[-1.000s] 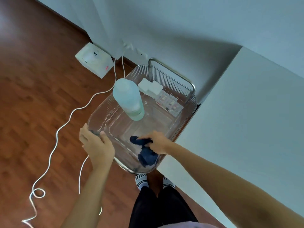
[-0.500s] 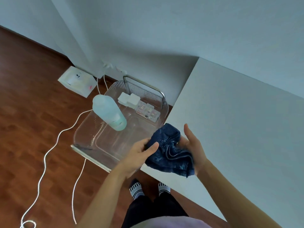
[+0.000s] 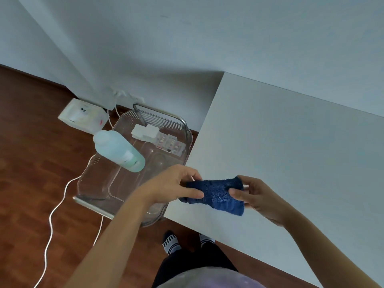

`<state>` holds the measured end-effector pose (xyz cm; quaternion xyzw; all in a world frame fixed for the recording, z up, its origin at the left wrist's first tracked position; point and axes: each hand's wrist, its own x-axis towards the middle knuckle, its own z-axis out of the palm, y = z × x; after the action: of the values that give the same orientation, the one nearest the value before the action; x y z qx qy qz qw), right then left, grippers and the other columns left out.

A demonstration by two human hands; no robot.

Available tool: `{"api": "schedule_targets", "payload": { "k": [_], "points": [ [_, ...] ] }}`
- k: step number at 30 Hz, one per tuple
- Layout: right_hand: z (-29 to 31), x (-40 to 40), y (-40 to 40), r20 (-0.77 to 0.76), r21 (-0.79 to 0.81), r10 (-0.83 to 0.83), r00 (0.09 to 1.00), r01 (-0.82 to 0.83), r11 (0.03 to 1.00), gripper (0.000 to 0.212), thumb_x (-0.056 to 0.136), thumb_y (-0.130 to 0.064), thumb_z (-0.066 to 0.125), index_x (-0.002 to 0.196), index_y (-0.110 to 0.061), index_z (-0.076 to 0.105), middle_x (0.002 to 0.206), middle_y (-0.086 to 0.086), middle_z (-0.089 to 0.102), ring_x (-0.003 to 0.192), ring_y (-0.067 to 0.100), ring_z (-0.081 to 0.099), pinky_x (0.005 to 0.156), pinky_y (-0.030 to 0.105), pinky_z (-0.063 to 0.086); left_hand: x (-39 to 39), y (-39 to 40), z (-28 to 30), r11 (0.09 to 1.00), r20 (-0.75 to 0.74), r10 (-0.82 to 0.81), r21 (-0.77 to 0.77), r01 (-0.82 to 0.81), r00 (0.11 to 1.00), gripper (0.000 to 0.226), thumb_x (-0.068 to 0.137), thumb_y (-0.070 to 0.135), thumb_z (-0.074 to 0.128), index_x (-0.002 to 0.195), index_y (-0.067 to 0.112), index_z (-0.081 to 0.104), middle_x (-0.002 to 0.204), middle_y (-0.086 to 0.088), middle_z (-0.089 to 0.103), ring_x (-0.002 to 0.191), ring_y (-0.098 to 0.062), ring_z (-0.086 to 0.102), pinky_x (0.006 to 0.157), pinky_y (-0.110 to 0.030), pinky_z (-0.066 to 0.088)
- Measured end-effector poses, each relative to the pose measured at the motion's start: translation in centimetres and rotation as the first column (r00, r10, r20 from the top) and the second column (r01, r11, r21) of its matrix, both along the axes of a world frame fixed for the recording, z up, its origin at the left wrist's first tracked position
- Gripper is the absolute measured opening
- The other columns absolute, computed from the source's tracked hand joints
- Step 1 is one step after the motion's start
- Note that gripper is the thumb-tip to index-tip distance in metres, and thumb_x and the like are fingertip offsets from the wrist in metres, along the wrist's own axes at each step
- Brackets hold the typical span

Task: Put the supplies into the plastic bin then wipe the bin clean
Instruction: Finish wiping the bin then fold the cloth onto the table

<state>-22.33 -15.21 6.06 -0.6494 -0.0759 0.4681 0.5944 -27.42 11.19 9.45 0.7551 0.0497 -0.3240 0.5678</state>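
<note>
A dark blue cloth (image 3: 216, 193) is stretched between my two hands above the near left corner of the white table (image 3: 291, 154). My left hand (image 3: 176, 183) pinches its left end and my right hand (image 3: 253, 194) grips its right end. To the left, lower down, stands the clear plastic bin (image 3: 93, 183) with a metal handle. Inside it are a pale green bottle (image 3: 118, 150), white pads (image 3: 145, 132) and a clear pill organiser (image 3: 170, 144) along its far side.
A white cable (image 3: 54, 213) snakes over the wooden floor left of the bin. A white box (image 3: 83, 116) sits by the wall under a socket. My socked feet (image 3: 170, 242) stand beside the table's near edge.
My right hand lifted the cloth out of the bin to above the table corner. My left hand let go of the bin's rim and took the cloth's left end, which is now pulled out lengthwise.
</note>
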Motion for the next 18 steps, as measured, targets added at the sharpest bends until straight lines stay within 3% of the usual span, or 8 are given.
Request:
{"api": "schedule_targets", "payload": {
  "k": [2, 4, 6, 8, 10, 12, 15, 18],
  "points": [
    [-0.2, -0.3, -0.6, -0.078, 0.04, -0.012, 0.997, 0.016, 0.999, 0.033, 0.092, -0.035, 0.063, 0.118, -0.016, 0.064, 0.114, 0.017, 0.071, 0.105, 0.033, 0.069, 0.084, 0.045, 0.058, 1.4, 0.3, 0.5, 0.998, -0.067, -0.045, -0.057, 0.041, 0.997, 0.017, 0.086, 0.016, 0.075, 0.099, 0.008, 0.067, 0.097, -0.021, 0.073, 0.081, -0.031, 0.072, 0.074, -0.042, 0.061],
    [-0.7, -0.6, -0.9, -0.178, 0.089, -0.09, 0.98, 0.107, 0.99, 0.034, 0.095, -0.031, 0.059, 0.124, -0.014, 0.062, 0.12, 0.018, 0.069, 0.107, 0.036, 0.068, 0.08, 0.042, 0.059, 3.1, 0.2, 0.2, 0.998, -0.091, -0.061, -0.031, 0.059, 0.994, 0.022, 0.086, 0.02, 0.075, 0.104, 0.012, 0.066, 0.099, -0.015, 0.074, 0.085, -0.027, 0.073, 0.07, -0.032, 0.06],
    [-1.6, -0.8, -1.0, -0.202, 0.031, -0.212, 0.956, 0.222, 0.974, 0.03, 0.098, -0.026, 0.055, 0.125, -0.013, 0.06, 0.119, 0.019, 0.069, 0.104, 0.034, 0.07, 0.081, 0.044, 0.059, 4.5, -0.7, -1.2, 0.991, -0.045, -0.033, 0.124, 0.039, 0.998, 0.03, 0.087, 0.026, 0.074, 0.114, 0.018, 0.062, 0.105, -0.008, 0.071, 0.093, -0.021, 0.07, 0.076, -0.028, 0.059],
    [-3.0, -1.2, -1.1, 0.001, -0.232, -0.289, 0.957, 0.281, 0.931, 0.027, 0.098, -0.025, 0.056, 0.122, -0.013, 0.054, 0.116, 0.017, 0.07, 0.095, 0.03, 0.072, 0.086, 0.047, 0.058, 4.9, -2.2, -3.4, 0.926, 0.058, 0.014, 0.375, -0.035, 0.998, 0.047, 0.091, 0.029, 0.069, 0.133, 0.02, 0.05, 0.124, -0.004, 0.062, 0.11, -0.021, 0.062, 0.095, -0.035, 0.052],
    [-4.4, -2.1, -1.5, 0.362, -0.532, -0.104, 0.926, 0.296, 0.793, 0.042, 0.094, -0.026, 0.061, 0.13, -0.017, 0.042, 0.129, 0.015, 0.059, 0.103, 0.028, 0.065, 0.091, 0.041, 0.053, 3.7, -4.3, -5.3, 0.818, 0.178, -0.028, 0.57, -0.08, 0.984, 0.057, 0.095, 0.027, 0.062, 0.145, 0.017, 0.036, 0.145, -0.006, 0.045, 0.132, -0.024, 0.046, 0.111, -0.039, 0.037],
    [-5.6, -3.1, -1.8, 0.543, -0.641, 0.178, 0.821, 0.268, 0.719, 0.06, 0.091, -0.026, 0.065, 0.142, -0.022, 0.034, 0.143, 0.013, 0.038, 0.124, 0.031, 0.047, 0.101, 0.042, 0.043, 1.7, -6.2, -7.3, 0.752, 0.193, -0.18, 0.66, 0.009, 0.965, 0.062, 0.096, 0.026, 0.058, 0.15, 0.019, 0.029, 0.159, -0.005, 0.026, 0.148, -0.023, 0.024, 0.121, -0.047, 0.022],
    [-7.1, -4.5, -2.0, 0.497, -0.781, 0.458, 0.737, 0.15, 0.607, 0.063, 0.092, -0.035, 0.061, 0.148, -0.03, 0.032, 0.155, 0.012, 0.015, 0.142, 0.035, 0.02, 0.113, 0.047, 0.029, -1.6, -7.8, -9.5, 0.653, 0.021, -0.382, 0.714, 0.254, 0.924, 0.076, 0.096, 0.024, 0.057, 0.157, 0.024, 0.011, 0.166, 0.002, -0.01, 0.153, -0.024, -0.012, 0.121, -0.059, 0.001],
    [-7.3, -4.5, -1.9, 0.434, -0.841, 0.523, 0.734, 0.122, 0.527, 0.061, 0.093, -0.037, 0.056, 0.148, -0.031, 0.031, 0.159, 0.013, 0.005, 0.147, 0.037, -0.001, 0.118, 0.05, 0.013, -3.2, -7.6, -10.4, 0.622, 0.02, -0.416, 0.735, 0.268, 0.909, 0.084, 0.096, 0.021, 0.057, 0.158, 0.026, 0.002, 0.164, 0.005, -0.022, 0.151, -0.023, -0.021, 0.118, -0.059, -0.005]
  ]
}}
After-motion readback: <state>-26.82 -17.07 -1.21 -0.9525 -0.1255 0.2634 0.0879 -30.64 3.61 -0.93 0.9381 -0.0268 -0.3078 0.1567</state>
